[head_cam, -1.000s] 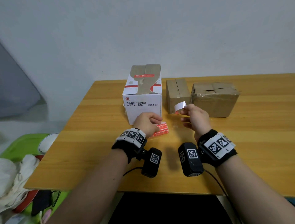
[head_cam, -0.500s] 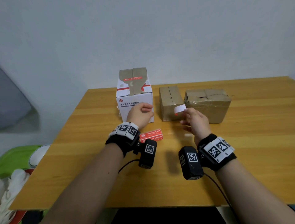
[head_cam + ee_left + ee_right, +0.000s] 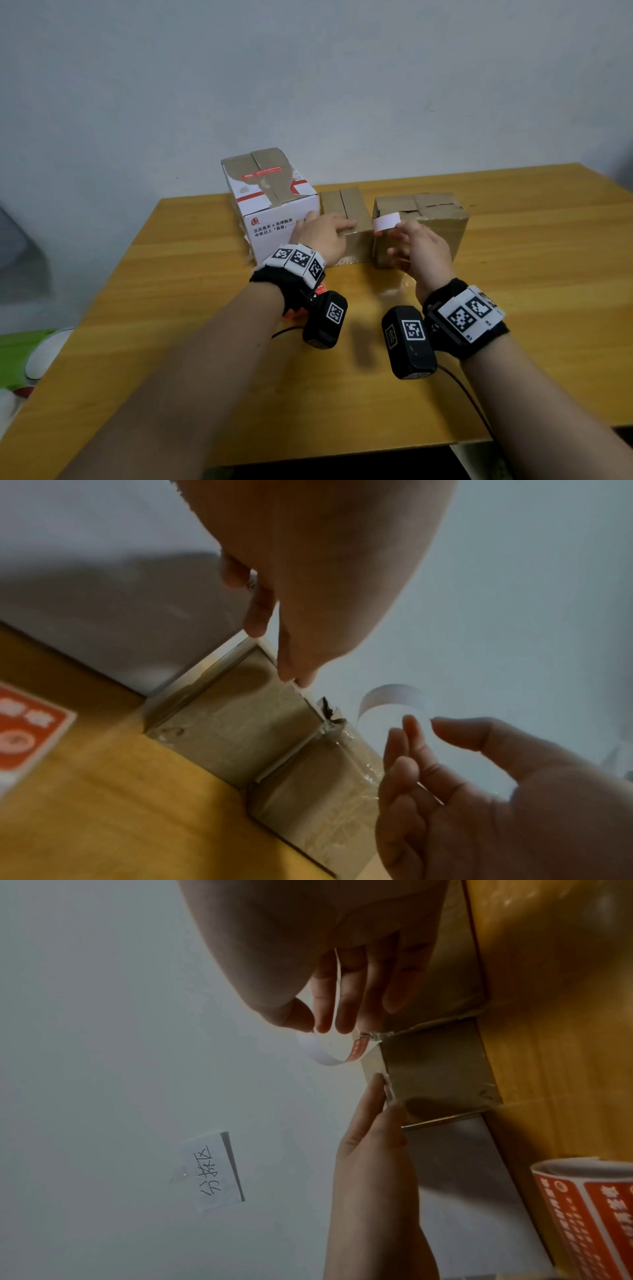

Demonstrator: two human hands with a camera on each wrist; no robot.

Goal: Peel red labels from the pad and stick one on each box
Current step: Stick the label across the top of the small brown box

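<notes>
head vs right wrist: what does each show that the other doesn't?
Only head: the red label already on top of the white box, the third cardboard box in full, and both wrist cameras.

Only right wrist: the peeled label's red printed face, the label pad plainly, and a handwritten note on the wall.

Both: the right hand pinching the curled label, and the left hand with straight fingers on the middle cardboard box.
</notes>
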